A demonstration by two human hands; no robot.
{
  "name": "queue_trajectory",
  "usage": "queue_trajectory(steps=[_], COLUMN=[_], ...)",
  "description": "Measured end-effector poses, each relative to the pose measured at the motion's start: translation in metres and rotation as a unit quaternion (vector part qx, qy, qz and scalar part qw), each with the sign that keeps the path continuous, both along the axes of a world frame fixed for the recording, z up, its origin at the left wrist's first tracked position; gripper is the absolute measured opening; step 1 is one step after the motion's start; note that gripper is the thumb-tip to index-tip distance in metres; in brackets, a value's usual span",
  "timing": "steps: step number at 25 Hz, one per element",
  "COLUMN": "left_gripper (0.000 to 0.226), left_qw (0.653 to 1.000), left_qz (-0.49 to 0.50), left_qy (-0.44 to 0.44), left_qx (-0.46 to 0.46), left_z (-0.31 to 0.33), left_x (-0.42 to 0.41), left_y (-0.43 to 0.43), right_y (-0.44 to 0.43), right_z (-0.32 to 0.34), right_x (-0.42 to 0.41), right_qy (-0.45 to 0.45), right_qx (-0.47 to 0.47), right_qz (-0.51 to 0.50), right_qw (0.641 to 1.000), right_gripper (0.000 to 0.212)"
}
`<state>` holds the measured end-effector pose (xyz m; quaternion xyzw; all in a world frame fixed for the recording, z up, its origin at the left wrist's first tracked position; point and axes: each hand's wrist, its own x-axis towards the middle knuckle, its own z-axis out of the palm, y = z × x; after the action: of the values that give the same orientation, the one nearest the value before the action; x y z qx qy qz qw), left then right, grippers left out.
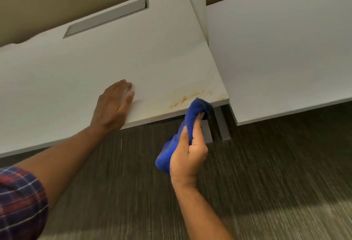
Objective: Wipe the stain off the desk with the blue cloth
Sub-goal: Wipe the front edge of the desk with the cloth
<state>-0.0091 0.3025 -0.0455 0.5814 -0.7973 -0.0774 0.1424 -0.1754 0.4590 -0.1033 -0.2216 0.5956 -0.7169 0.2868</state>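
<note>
Stain (187,98), orange-brown, marked the white worktop (76,72) near its front right corner. The right hand (187,150) was clenched around the blue cloth (190,119) at that edge, while the left hand (112,106) lay flat, fingers spread.

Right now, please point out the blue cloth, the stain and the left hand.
blue cloth (192,113): head view, upper bunched part.
stain (187,97): head view, orange streak near desk edge.
left hand (112,106): head view, back of hand.

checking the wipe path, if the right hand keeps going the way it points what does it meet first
Probably the front edge of the desk, then the orange stain. The right hand already has the blue cloth there, though depth is unclear.
</note>
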Motion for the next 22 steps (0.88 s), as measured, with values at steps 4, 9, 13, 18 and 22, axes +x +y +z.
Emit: queue_trajectory(steps=[4, 9, 13, 18, 22], left_gripper=[0.065, 0.063, 0.06, 0.052, 0.048], left_qw=[1.0, 1.0, 1.0, 0.999, 0.996], left_qz=[0.001, 0.001, -0.004, -0.027, -0.047], left_qy=[0.002, 0.012, 0.026, 0.011, 0.069], left_qx=[-0.005, -0.003, -0.011, -0.024, 0.039], left_z=[-0.003, -0.003, -0.003, -0.005, 0.003], left_x=[0.003, 0.004, 0.004, 0.009, 0.012], left_y=[0.0, -0.001, 0.0, -0.007, -0.012], right_y=[0.006, -0.019, -0.024, -0.024, -0.008], right_z=[-0.003, 0.005, 0.009, 0.01, 0.005], right_x=[-0.022, -0.021, 0.028, 0.088, 0.082], right_qy=[0.005, 0.01, 0.025, 0.066, 0.037], right_qx=[-0.017, -0.005, 0.023, 0.022, -0.005], right_qz=[-0.068, -0.092, -0.098, -0.068, -0.133], right_qw=[0.998, 0.996, 0.995, 0.995, 0.99], right_gripper=[0.05, 0.052, 0.054, 0.057, 0.055])
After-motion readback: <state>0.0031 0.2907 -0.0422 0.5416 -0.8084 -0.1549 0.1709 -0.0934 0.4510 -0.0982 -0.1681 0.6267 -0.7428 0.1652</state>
